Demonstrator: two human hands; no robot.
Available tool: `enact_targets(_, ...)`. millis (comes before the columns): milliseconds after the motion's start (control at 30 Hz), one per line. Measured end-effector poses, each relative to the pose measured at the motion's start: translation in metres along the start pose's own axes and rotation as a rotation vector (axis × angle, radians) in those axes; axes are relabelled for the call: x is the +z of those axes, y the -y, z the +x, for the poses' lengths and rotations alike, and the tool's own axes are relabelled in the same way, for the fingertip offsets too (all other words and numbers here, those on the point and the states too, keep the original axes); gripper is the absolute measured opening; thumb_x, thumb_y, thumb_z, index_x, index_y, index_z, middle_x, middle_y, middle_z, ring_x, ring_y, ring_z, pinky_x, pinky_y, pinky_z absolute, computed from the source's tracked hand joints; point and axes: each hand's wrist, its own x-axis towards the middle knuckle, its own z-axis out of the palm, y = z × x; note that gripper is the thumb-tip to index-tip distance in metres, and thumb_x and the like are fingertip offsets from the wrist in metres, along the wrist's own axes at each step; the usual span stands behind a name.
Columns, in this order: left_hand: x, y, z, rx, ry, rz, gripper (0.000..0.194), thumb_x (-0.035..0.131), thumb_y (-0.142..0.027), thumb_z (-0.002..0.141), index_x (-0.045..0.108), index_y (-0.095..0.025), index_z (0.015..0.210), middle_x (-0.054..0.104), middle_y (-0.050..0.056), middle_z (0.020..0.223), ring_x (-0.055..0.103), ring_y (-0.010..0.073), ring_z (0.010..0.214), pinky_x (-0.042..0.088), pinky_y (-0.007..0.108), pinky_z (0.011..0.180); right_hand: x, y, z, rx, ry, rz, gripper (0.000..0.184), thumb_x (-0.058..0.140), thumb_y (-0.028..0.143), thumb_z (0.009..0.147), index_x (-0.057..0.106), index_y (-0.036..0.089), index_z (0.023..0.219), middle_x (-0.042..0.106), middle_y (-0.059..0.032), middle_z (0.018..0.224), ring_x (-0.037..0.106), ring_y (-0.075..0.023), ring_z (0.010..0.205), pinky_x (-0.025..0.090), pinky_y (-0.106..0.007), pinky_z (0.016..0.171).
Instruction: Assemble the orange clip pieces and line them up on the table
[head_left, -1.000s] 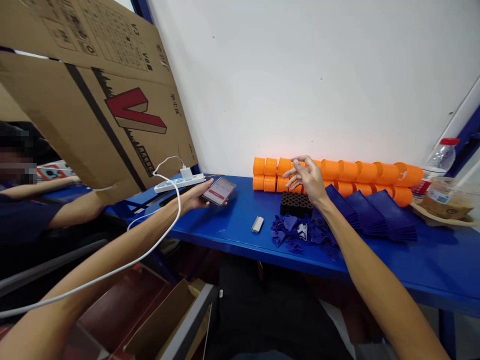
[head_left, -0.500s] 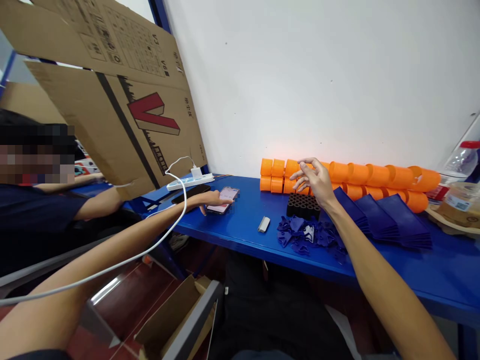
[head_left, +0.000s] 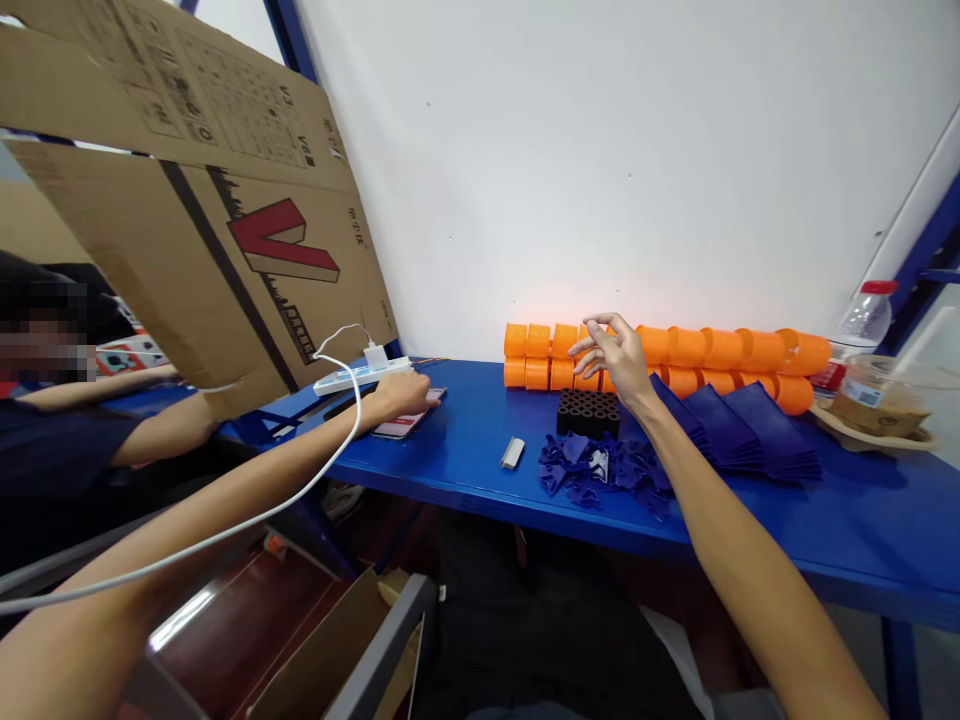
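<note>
My left hand (head_left: 400, 394) lies curled over a phone (head_left: 411, 422) that rests flat on the blue table (head_left: 465, 455), close to a white power strip (head_left: 361, 375). A white cable (head_left: 330, 470) hangs across my left forearm. My right hand (head_left: 611, 355) hovers open with its fingers spread. It is just above a black perforated block (head_left: 589, 412) and in front of two rows of orange cylinders (head_left: 720, 348) laid along the wall. Nothing is in the right hand.
A pile of small dark blue pieces (head_left: 600, 468) and a small silver item (head_left: 513, 452) lie near the front edge. Fanned blue sheets (head_left: 750, 420), a bottle (head_left: 862, 318) and a jar (head_left: 870, 400) are at the right. A cardboard box (head_left: 187, 200) leans at the left, above a co-worker's arm (head_left: 157, 430).
My left hand has lowered the phone from the air onto the table and moved it left toward the power strip. The right hand has stayed hovering by the orange cylinders.
</note>
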Motion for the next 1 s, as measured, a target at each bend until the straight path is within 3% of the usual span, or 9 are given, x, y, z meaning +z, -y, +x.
enact_targets(67,-0.01,-0.016,0.009,0.007,-0.046,-0.023,0.051,0.078,-0.056,0.093,0.08,-0.014,0.122,0.08,0.026,0.121,0.078,0.0455,0.114,0.06,0.048,0.095,-0.001,0.0,0.001,-0.009,-0.023,0.008,0.07,0.081,0.082,0.076,0.054,0.025,0.107,0.078,-0.0008,0.074,0.069,-0.0148,0.048,0.051,-0.024,0.045)
enact_targets(133,-0.022,-0.04,0.022,0.019,-0.087,-0.254,0.052,0.076,-0.05,0.098,0.073,-0.014,0.135,0.082,0.018,0.099,0.078,0.0304,0.08,0.058,0.037,0.076,-0.002,-0.003,0.002,-0.015,-0.051,0.006,0.069,0.081,0.082,0.076,0.053,0.026,0.106,0.078,-0.0002,0.073,0.067,-0.0141,0.047,0.05,-0.024,0.044)
enact_targets(200,-0.031,-0.065,0.036,0.007,-0.075,-0.641,0.046,0.079,-0.044,0.097,0.073,-0.011,0.129,0.07,0.005,0.067,0.061,0.0197,0.052,0.047,0.03,0.057,-0.003,-0.007,0.003,-0.01,-0.071,-0.009,0.068,0.079,0.082,0.077,0.052,0.026,0.104,0.077,0.0004,0.072,0.067,-0.0139,0.046,0.05,-0.023,0.044)
enact_targets(267,-0.035,-0.087,0.05,0.005,-0.085,-0.904,0.039,0.082,-0.041,0.094,0.072,-0.012,0.118,0.057,-0.003,0.054,0.05,0.0152,0.044,0.04,0.026,0.05,-0.004,-0.011,0.004,-0.002,-0.084,-0.028,0.068,0.076,0.084,0.077,0.052,0.026,0.103,0.076,0.0014,0.071,0.067,-0.014,0.046,0.049,-0.023,0.043)
enact_targets(433,-0.029,-0.121,0.079,-0.028,-0.188,-1.039,0.019,0.08,-0.03,0.092,0.067,-0.016,0.09,0.047,-0.006,0.047,0.045,0.0118,0.043,0.035,0.023,0.047,-0.005,-0.019,0.006,-0.006,-0.095,-0.045,0.066,0.073,0.085,0.079,0.052,0.027,0.102,0.075,0.0031,0.068,0.066,-0.0135,0.045,0.048,-0.021,0.041)
enact_targets(600,-0.024,-0.129,0.097,-0.049,-0.172,-1.13,0.032,0.08,-0.026,0.087,0.055,-0.02,0.069,0.04,-0.007,0.046,0.036,0.0088,0.042,0.032,0.022,0.044,-0.004,-0.021,0.007,-0.011,-0.1,-0.045,0.063,0.073,0.083,0.081,0.053,0.027,0.102,0.075,0.0029,0.068,0.066,-0.0131,0.044,0.047,-0.021,0.04)
enact_targets(800,-0.021,-0.136,0.101,-0.026,-0.177,-1.219,0.037,0.073,-0.018,0.083,0.046,-0.022,0.058,0.037,-0.007,0.046,0.033,0.0077,0.041,0.029,0.022,0.043,-0.001,-0.022,0.006,-0.009,-0.106,-0.033,0.064,0.073,0.084,0.08,0.054,0.027,0.101,0.074,0.0034,0.067,0.064,-0.0127,0.042,0.045,-0.02,0.039)
enact_targets(900,-0.023,-0.137,0.099,-0.019,-0.254,-1.244,0.034,0.069,-0.018,0.083,0.046,-0.022,0.058,0.039,-0.006,0.046,0.036,0.0088,0.04,0.034,0.023,0.045,-0.001,-0.02,0.005,-0.002,-0.102,-0.046,0.066,0.073,0.086,0.079,0.054,0.027,0.1,0.074,0.0037,0.066,0.064,-0.013,0.042,0.046,-0.02,0.039)
enact_targets(1000,-0.03,-0.132,0.088,-0.015,-0.421,-1.235,0.027,0.063,-0.021,0.087,0.051,-0.022,0.064,0.043,-0.005,0.047,0.043,0.0118,0.042,0.037,0.024,0.047,-0.001,-0.019,0.005,-0.009,-0.118,-0.041,0.067,0.073,0.087,0.078,0.054,0.026,0.099,0.072,0.0043,0.065,0.063,-0.0129,0.041,0.045,-0.019,0.038)
